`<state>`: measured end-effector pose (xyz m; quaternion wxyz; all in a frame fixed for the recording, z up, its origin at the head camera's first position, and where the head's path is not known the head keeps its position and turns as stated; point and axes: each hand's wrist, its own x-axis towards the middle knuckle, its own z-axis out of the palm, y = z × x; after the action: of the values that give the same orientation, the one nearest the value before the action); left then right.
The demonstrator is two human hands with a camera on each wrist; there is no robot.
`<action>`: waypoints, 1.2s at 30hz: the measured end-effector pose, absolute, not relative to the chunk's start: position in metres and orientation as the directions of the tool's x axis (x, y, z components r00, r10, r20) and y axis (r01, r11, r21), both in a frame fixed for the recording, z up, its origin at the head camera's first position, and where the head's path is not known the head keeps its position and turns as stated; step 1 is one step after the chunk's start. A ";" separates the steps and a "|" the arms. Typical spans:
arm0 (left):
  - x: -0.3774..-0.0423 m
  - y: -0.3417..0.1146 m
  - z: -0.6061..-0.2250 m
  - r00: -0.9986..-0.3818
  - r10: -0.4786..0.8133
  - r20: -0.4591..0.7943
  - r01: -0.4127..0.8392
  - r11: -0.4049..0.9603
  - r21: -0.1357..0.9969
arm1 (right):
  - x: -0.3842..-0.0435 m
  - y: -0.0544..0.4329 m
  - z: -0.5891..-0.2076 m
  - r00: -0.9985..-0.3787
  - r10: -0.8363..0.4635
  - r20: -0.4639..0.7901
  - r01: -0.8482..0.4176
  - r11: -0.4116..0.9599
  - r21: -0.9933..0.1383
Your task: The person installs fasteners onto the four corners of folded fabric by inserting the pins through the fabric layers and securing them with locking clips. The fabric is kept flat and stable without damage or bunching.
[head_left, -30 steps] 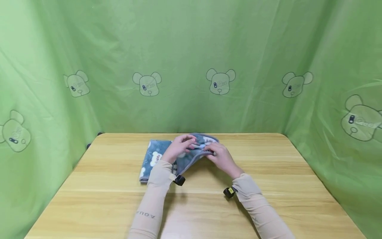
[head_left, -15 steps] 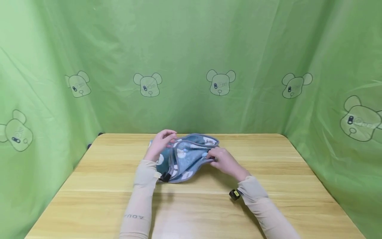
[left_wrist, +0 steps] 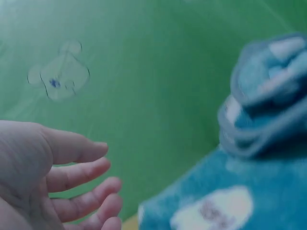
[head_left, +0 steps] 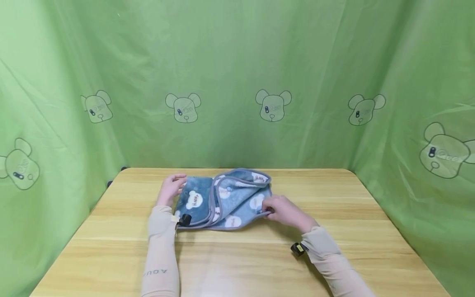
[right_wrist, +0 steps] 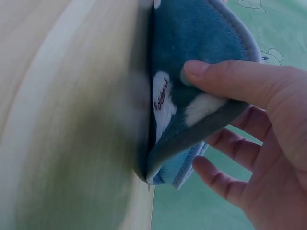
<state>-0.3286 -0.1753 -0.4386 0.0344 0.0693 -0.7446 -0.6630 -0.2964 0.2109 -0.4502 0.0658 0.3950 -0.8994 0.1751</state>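
A teal fleece blanket (head_left: 243, 202) with grey piping and white bear-head patches lies on the table, partly folded. Its right part is rumpled, with layers turned back in curved folds; a small light blue button shows there. At the blanket's near right edge, my right hand (head_left: 283, 211) pinches the fabric. The right wrist view has the thumb (right_wrist: 225, 79) on top of the raised edge and the fingers beneath it. My left hand (head_left: 170, 188), fingers loosely bent and holding nothing, is beside the far left corner. In the left wrist view a gap separates that hand (left_wrist: 62, 177) from the blanket.
The light wooden table (head_left: 237, 264) ends at a straight back edge just behind the blanket. A green curtain (head_left: 230, 49) with printed bear heads surrounds it at the back and both sides. Each wrist carries a small black camera (head_left: 298, 249).
My left hand has moved left from the blanket's middle to beyond its left corner. My right hand has drawn the pinched edge down toward me, and the blanket's right part has spread out flatter.
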 end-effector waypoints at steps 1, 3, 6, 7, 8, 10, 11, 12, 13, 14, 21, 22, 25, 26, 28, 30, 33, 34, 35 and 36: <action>-0.329 -0.177 -0.442 -0.985 -0.164 -0.053 -0.073 0.117 0.990 | -0.296 0.211 -0.451 -0.682 -0.689 0.243 -0.731 0.631 -0.260; -0.330 -0.179 -0.449 -0.977 -0.192 -0.089 -0.113 0.118 0.987 | -0.296 0.210 -0.451 -0.690 -0.689 0.219 -0.723 0.643 -0.255; -0.334 -0.181 -0.457 -0.965 -0.222 -0.141 -0.173 0.130 0.976 | -0.296 0.210 -0.453 -0.700 -0.689 0.189 -0.713 0.657 -0.245; -0.334 -0.181 -0.458 -0.961 -0.229 -0.158 -0.193 0.136 0.972 | -0.296 0.210 -0.453 -0.704 -0.688 0.178 -0.708 0.662 -0.244; -0.334 -0.182 -0.460 -0.958 -0.229 -0.172 -0.207 0.140 0.968 | -0.296 0.210 -0.453 -0.706 -0.688 0.167 -0.705 0.665 -0.245; -0.334 -0.182 -0.462 -0.956 -0.223 -0.191 -0.228 0.154 0.961 | -0.297 0.210 -0.454 -0.709 -0.690 0.149 -0.702 0.669 -0.242; -0.334 -0.182 -0.463 -0.956 -0.216 -0.200 -0.237 0.160 0.958 | -0.297 0.210 -0.454 -0.710 -0.690 0.141 -0.701 0.671 -0.243; -0.334 -0.182 -0.464 -0.956 -0.210 -0.206 -0.242 0.165 0.956 | -0.297 0.210 -0.454 -0.710 -0.691 0.134 -0.700 0.671 -0.245; -0.334 -0.182 -0.465 -0.955 -0.206 -0.213 -0.248 0.167 0.954 | -0.296 0.210 -0.454 -0.714 -0.689 0.124 -0.695 0.675 -0.249; -0.334 -0.182 -0.466 -0.954 -0.206 -0.215 -0.252 0.174 0.952 | -0.297 0.210 -0.454 -0.715 -0.690 0.115 -0.693 0.675 -0.253; -0.337 -0.181 -0.474 -0.952 -0.211 -0.221 -0.265 0.209 0.941 | -0.296 0.212 -0.449 -0.704 -0.710 0.013 -0.678 0.666 -0.312; -0.337 -0.181 -0.475 -0.951 -0.214 -0.223 -0.267 0.207 0.941 | -0.295 0.213 -0.447 -0.698 -0.716 -0.006 -0.675 0.660 -0.329; -0.337 -0.181 -0.477 -0.952 -0.202 -0.228 -0.267 0.194 0.944 | -0.294 0.216 -0.435 -0.691 -0.718 -0.087 -0.631 0.657 -0.413; -0.336 -0.181 -0.477 -0.954 -0.193 -0.229 -0.266 0.194 0.944 | -0.295 0.216 -0.430 -0.687 -0.718 -0.114 -0.614 0.657 -0.436; -0.335 -0.182 -0.478 -0.959 -0.167 -0.227 -0.257 0.186 0.948 | -0.298 0.217 -0.418 -0.681 -0.717 -0.151 -0.595 0.661 -0.458; -0.335 -0.183 -0.480 -0.964 -0.146 -0.220 -0.245 0.186 0.951 | -0.303 0.215 -0.404 -0.678 -0.716 -0.165 -0.585 0.662 -0.470; -0.334 -0.185 -0.481 -0.970 -0.125 -0.209 -0.231 0.196 0.953 | -0.316 0.207 -0.381 -0.678 -0.726 -0.121 -0.605 0.643 -0.469; -0.334 -0.185 -0.480 -0.971 -0.121 -0.207 -0.229 0.203 0.952 | -0.320 0.203 -0.373 -0.680 -0.727 -0.097 -0.612 0.635 -0.471; -0.334 -0.185 -0.481 -0.971 -0.118 -0.206 -0.227 0.205 0.952 | -0.326 0.199 -0.367 -0.680 -0.730 -0.066 -0.628 0.626 -0.462; -0.334 -0.185 -0.480 -0.972 -0.112 -0.206 -0.226 0.209 0.951 | -0.331 0.194 -0.362 -0.681 -0.732 -0.032 -0.644 0.619 -0.450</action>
<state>-0.3343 -0.1850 -0.4804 -0.0461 0.1088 -0.7761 -0.6194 -0.3313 0.1937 -0.3621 -0.1064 0.3851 -0.8933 0.2057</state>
